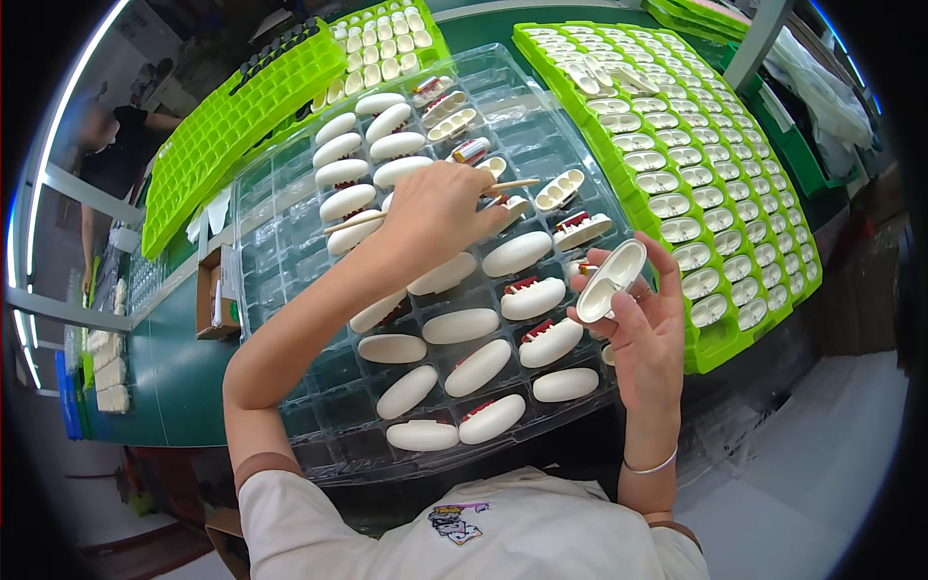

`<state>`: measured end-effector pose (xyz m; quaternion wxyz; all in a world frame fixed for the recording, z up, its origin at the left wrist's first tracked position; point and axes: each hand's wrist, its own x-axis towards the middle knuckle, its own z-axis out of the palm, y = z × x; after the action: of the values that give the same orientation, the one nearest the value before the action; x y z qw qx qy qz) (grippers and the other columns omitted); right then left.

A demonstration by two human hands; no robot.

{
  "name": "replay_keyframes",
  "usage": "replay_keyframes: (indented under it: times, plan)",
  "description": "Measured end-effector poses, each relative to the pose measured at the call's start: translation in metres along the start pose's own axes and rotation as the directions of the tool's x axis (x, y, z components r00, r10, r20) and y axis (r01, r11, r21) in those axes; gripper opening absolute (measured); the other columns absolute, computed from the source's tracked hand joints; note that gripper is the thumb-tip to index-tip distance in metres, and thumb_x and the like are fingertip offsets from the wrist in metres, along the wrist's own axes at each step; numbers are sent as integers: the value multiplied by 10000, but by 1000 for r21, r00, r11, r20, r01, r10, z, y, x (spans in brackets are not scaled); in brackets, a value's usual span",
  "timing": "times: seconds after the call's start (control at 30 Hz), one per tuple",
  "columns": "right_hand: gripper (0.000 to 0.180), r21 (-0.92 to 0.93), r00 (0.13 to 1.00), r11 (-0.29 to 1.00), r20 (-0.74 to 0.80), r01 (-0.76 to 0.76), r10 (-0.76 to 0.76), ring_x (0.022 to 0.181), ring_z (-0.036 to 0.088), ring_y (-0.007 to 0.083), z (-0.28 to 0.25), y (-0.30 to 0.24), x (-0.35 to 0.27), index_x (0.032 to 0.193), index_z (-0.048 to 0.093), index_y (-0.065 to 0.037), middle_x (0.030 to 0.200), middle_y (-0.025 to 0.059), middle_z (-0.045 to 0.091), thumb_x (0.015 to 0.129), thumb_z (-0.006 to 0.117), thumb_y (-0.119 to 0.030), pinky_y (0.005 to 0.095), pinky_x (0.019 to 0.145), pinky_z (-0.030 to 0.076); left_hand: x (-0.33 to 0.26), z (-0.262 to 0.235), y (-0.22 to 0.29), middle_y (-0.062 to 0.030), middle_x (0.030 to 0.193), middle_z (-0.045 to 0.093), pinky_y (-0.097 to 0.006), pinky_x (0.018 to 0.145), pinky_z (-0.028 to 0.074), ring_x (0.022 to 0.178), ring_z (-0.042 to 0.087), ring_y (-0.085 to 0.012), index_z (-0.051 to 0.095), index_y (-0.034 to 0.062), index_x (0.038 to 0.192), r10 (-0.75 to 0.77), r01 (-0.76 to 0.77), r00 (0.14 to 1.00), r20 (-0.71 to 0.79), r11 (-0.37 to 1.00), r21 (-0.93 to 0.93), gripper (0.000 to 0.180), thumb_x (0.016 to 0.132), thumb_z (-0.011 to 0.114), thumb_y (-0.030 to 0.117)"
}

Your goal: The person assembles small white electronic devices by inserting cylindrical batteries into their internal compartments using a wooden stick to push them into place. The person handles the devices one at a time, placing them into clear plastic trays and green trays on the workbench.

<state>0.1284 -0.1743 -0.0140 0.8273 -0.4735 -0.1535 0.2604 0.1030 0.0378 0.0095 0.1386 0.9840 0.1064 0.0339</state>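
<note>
The green worktop carries everything, and the clear plastic tray at its middle serves as the landmark. To the right of that tray lies a large bright green tray whose pockets hold many small white oval shells; behind the clear tray, at its far left, a second green tray stands mostly empty, with a few white pieces at its far end. The clear tray itself is divided into pockets, most of them filled with white oval cases, some closed and smooth, others showing a red and metal insert. Over the middle of the clear tray the left hand is closed around a thin wooden stick, its tip pointing toward the open pieces at the tray's right side. Just off the clear tray's right edge, the right hand pinches one open white shell between thumb and fingers, hollow side up and tilted toward the stick. The hands are well apart, each clamped on its own thing. To work well here, it seems wise to keep the shell steady and level, bring the stick tip in gently, and press only inside the hollow so the smooth outer face is not scratched. A person sits far off to the left of the clear tray.
</note>
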Motion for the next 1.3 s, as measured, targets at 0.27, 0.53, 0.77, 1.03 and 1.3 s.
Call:
replay_keyframes:
  times: [0.27, 0.53, 0.77, 1.03, 1.3]
  plan:
    - [487, 98, 999, 995, 23, -35, 33, 965, 533, 286, 1, 2, 0, 1222, 272, -69, 1091, 212, 466, 796, 506, -41, 374, 739, 515, 11, 18, -10, -113, 721, 566, -350, 553, 402, 645, 540, -255, 570, 28, 767, 81, -86, 993, -87, 995, -57, 283, 646, 661, 267]
    - [511, 305, 981, 939, 159, -159, 114, 1016, 498, 264, 25, 11, 3, 1202, 264, -55, 1107, 184, 450, 772, 531, 15, 376, 773, 498, -36, -11, 7, 1, 677, 523, -193, 446, 333, 540, 456, -22, 452, 39, 725, -14, -9, 1000, -22, 594, -804, 257, 733, 649, 204]
    - [545, 227, 970, 962, 225, -149, 97, 1004, 506, 249, 36, 21, 4, 1239, 245, -73, 1138, 166, 427, 773, 524, -28, 391, 772, 503, -71, -25, 6, 4, 735, 528, -165, 519, 360, 606, 443, -8, 512, 18, 919, -5, 130, 989, 147, 489, -862, 207, 775, 605, 133]
    - [532, 144, 961, 984, 271, -103, 61, 995, 501, 216, 41, 22, 2, 1209, 286, -54, 1094, 160, 468, 755, 559, -14, 330, 773, 478, -86, -39, 6, -20, 748, 556, -163, 498, 348, 581, 470, -38, 519, -2, 995, -114, 189, 981, 156, 392, -900, 289, 739, 609, 99]
    - [512, 34, 960, 999, 281, -16, 6, 998, 481, 185, 45, 25, 3, 1175, 332, -49, 1052, 123, 443, 737, 597, -19, 294, 754, 482, -90, -35, 1, -57, 868, 564, -232, 666, 475, 794, 568, -108, 505, -34, 975, -53, 187, 982, 180, 301, -935, 268, 752, 612, 69]
